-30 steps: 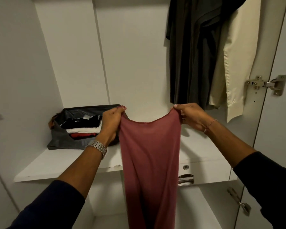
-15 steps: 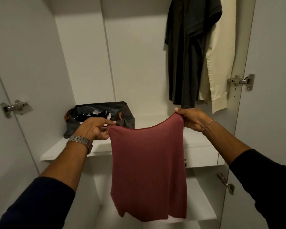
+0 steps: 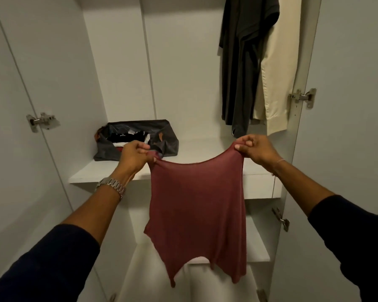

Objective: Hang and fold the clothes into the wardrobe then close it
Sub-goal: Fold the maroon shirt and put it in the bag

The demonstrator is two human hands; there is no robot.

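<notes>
- No writing can be read; a white mark on the black clothes in the grey bag [image 3: 138, 140] is too small to tell.
- The red top [image 3: 196, 205] hangs before the shelf [image 3: 109, 173], stretched between both hands.
- The left hand [image 3: 133, 155] pinches one upper corner, the right hand [image 3: 256, 149] the other; both arms reach forward.

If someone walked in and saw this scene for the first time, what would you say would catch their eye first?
Most likely the red top, held up in mid-air before the open wardrobe, with the left hand and the right hand each pinching an upper corner. Next, the dark garments and the cream garment hanging at the upper right. Then the dark bag of folded clothes at the back left of the white shelf.
</notes>
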